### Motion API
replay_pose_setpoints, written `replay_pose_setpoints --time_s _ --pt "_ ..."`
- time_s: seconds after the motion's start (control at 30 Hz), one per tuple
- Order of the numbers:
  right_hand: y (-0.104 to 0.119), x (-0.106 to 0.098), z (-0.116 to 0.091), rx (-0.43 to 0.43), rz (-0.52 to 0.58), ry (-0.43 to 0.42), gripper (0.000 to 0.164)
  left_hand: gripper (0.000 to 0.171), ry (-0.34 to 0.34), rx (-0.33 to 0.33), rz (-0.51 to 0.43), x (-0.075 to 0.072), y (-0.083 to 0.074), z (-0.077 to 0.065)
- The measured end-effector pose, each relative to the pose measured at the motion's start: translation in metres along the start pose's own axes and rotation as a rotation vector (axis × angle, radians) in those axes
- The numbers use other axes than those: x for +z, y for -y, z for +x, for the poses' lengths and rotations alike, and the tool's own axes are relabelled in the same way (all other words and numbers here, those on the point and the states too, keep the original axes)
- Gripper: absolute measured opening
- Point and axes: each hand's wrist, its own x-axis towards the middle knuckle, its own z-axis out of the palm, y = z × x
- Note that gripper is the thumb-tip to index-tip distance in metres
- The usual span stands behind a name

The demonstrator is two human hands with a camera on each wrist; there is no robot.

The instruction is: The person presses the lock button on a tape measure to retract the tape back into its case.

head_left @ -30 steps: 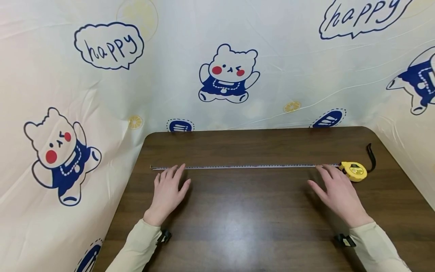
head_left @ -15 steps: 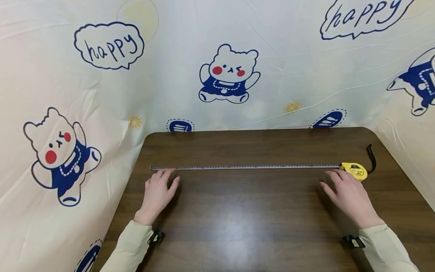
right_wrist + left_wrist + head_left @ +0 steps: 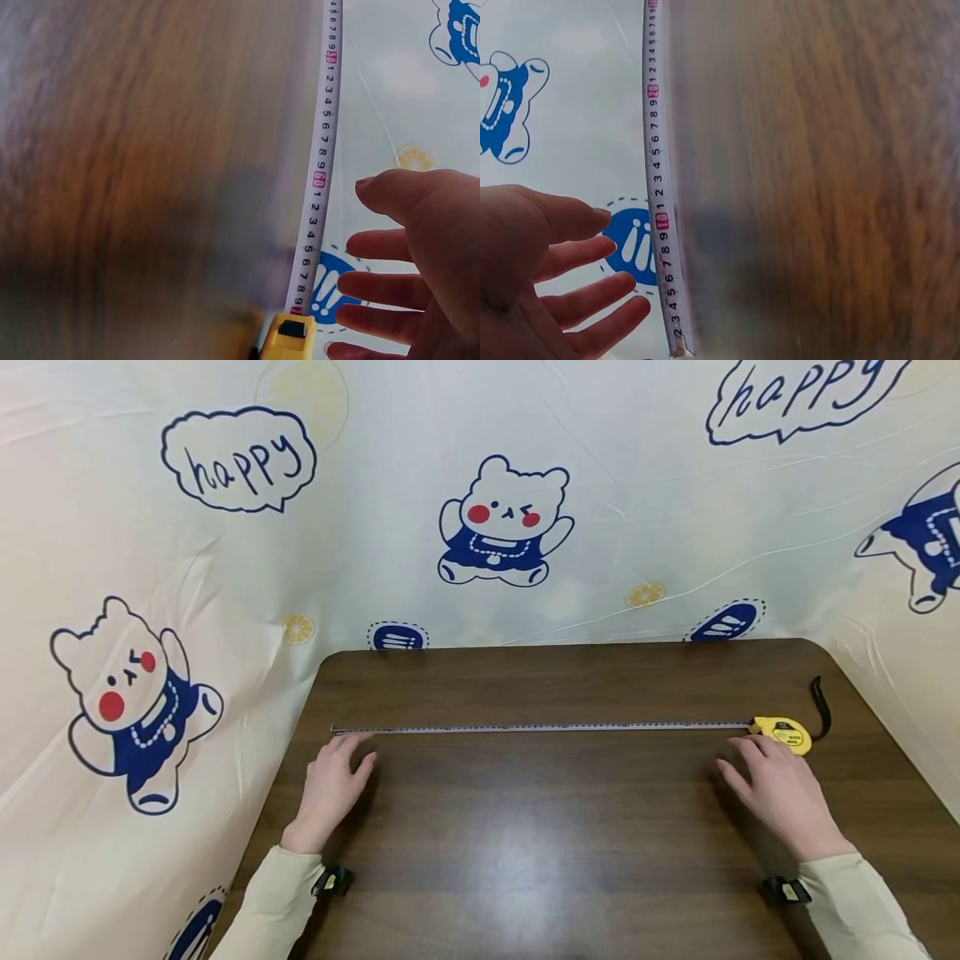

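Numerals (image 3: 657,166) run along the white tape (image 3: 540,727) pulled out of a yellow case (image 3: 782,735): the left wrist view gives red-boxed 10 and 20 with single digits between, the right wrist view red-boxed 50 and 60. A further red mark sits right at the mouth of the case, partly hidden. The label on the case is too small to read. The case holds the rest of the tape; the drawn length lies straight on the brown table (image 3: 525,827), leftward from the case to its metal end hook (image 3: 333,729). A black strap (image 3: 822,710) curls up beyond the right side of the case.

The right hand (image 3: 783,793) is just in front of the case, fingers apart and gripping nothing. Well to the left of the case, by the hook, the left hand (image 3: 330,785) has its fingers spread, also gripping nothing; whether its tips touch the tape I cannot tell.

Behind the case hangs a printed cloth (image 3: 375,543). "happy" is written in two bubbles, one above the case, another far to its upper left; a blue oval (image 3: 725,622) nearer the case bears three exclamation marks.
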Motion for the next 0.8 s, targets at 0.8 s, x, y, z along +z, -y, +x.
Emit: replay_pose_setpoints --time_s 0.8 --pt "-0.042 -0.008 -0.002 0.099 0.032 -0.01 0.046 0.032 -0.11 -0.084 -0.165 -0.002 0.056 0.027"
